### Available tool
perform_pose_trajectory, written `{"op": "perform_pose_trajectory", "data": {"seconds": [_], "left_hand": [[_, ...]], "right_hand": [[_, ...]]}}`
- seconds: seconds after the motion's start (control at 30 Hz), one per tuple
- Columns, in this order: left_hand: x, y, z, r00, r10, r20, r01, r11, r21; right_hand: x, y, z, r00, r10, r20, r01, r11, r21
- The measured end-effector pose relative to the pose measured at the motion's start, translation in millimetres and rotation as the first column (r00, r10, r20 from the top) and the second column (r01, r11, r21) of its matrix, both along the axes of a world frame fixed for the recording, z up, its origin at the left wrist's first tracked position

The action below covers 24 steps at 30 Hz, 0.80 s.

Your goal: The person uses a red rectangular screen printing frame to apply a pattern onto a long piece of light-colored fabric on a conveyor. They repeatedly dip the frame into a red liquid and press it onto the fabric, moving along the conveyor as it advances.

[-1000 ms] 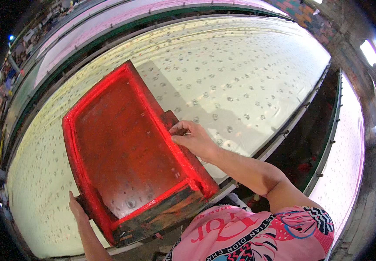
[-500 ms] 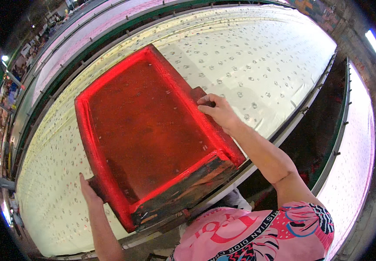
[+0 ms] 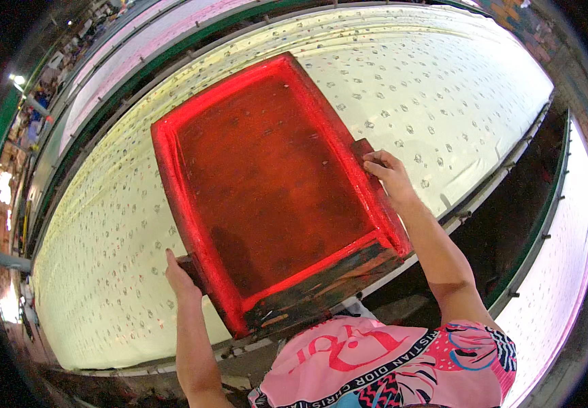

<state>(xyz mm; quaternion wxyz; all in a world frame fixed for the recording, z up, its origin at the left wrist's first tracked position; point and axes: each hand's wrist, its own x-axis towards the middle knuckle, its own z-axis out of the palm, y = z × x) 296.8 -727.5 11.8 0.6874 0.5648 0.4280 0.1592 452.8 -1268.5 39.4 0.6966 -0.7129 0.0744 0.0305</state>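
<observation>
A rectangular screen frame, with a dark red mesh, bright red inked border and stained dark near side, is held over a long pale cloth printed with small dark motifs. I cannot tell whether it touches the cloth. My left hand grips a dark block on the frame's left side, fingers mostly hidden behind it. My right hand grips the matching block on the right side, fingers curled over it.
Dark rails edge the cloth table. A second long surface lies to the right beyond a dark gap, another pink-white one behind. A grey pipe and clutter are at the far left.
The frame has moved rightward and up in the view and turned straighter, both hands moving with it and keeping their holds. The view of the table has shifted slightly.
</observation>
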Motion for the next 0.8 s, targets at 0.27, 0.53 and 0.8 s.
{"op": "perform_pose_trajectory", "data": {"seconds": [0.27, 0.53, 0.8], "left_hand": [[13, -50, -11, 1.0, -0.008, 0.027, 0.008, 0.999, 0.034], [18, -75, 5, 0.994, -0.11, -0.013, 0.111, 0.993, 0.033], [20, -68, -14, 0.989, -0.139, -0.04, 0.141, 0.989, 0.046]], "right_hand": [[17, -49, 4, 0.999, -0.031, -0.01, 0.031, 0.998, 0.054], [26, -81, -10, 0.997, 0.031, -0.066, -0.033, 0.999, -0.02], [-82, -34, 31, 0.62, 0.745, 0.246, -0.226, 0.47, -0.853]]}}
